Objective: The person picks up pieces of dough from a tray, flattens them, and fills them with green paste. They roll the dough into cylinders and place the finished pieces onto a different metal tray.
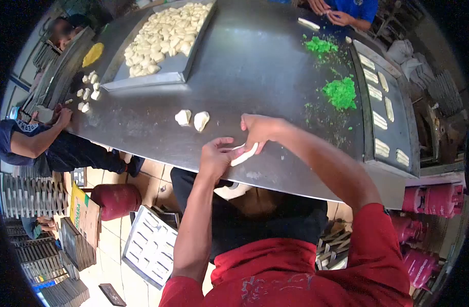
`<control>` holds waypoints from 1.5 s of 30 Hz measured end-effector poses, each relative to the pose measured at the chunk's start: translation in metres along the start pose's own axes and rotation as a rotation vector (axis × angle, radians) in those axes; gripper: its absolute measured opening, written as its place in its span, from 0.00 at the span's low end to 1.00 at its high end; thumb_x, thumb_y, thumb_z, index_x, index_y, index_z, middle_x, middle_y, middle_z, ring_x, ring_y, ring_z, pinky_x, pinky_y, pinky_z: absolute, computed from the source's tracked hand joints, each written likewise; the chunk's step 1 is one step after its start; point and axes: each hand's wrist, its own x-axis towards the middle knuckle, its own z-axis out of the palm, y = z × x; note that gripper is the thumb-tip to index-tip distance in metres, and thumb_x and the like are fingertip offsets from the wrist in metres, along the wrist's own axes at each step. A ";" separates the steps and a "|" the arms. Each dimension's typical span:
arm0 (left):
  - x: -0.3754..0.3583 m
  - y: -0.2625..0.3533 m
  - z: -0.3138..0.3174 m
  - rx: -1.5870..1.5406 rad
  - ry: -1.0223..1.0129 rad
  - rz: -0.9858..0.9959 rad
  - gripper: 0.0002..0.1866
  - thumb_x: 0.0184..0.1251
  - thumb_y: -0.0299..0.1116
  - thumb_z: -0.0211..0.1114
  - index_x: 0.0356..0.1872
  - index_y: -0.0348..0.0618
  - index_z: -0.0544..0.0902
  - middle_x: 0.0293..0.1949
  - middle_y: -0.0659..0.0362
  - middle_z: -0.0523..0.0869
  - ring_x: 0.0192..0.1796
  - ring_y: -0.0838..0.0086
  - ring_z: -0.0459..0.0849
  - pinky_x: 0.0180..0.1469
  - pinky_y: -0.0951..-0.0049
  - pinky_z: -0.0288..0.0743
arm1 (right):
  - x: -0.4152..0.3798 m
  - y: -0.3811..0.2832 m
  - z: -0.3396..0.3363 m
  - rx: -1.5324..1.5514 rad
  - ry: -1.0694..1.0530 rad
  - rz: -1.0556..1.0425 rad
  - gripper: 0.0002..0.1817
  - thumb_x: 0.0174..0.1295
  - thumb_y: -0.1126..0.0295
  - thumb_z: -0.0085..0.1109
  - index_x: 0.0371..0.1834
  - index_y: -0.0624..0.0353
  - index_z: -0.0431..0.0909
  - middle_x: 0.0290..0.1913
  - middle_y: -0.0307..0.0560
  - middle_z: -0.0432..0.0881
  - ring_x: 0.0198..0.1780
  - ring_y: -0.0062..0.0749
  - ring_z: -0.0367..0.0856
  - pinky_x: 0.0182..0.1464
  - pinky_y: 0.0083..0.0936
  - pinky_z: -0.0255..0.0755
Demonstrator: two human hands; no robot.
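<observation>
At the front edge of the metal table (234,77), my left hand (217,157) and my right hand (258,130) both grip one elongated piece of pale dough (243,155). The fingers of both hands are closed on it, the left at its left end and the right at its upper right side. Two loose dough lumps lie just beyond my hands, one dough lump (183,117) left of the other dough lump (202,121). Farther right is a pile of green filling (341,93), with a smaller green pile (321,46) behind it.
A tray (181,78) heaped with dough pieces stands at the back left. Along the right side, another tray (368,117) holds several shaped strips. A co-worker (35,138) is at the left edge; another co-worker's hands (339,17) are at the far side.
</observation>
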 end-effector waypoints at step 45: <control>0.001 -0.018 -0.056 1.354 0.231 0.591 0.36 0.42 0.63 0.75 0.39 0.39 0.79 0.38 0.54 0.80 0.45 0.57 0.78 0.49 0.58 0.72 | 0.001 0.034 -0.032 -0.739 0.266 -0.047 0.62 0.29 0.35 0.77 0.68 0.58 0.60 0.65 0.56 0.61 0.70 0.47 0.55 0.60 0.54 0.59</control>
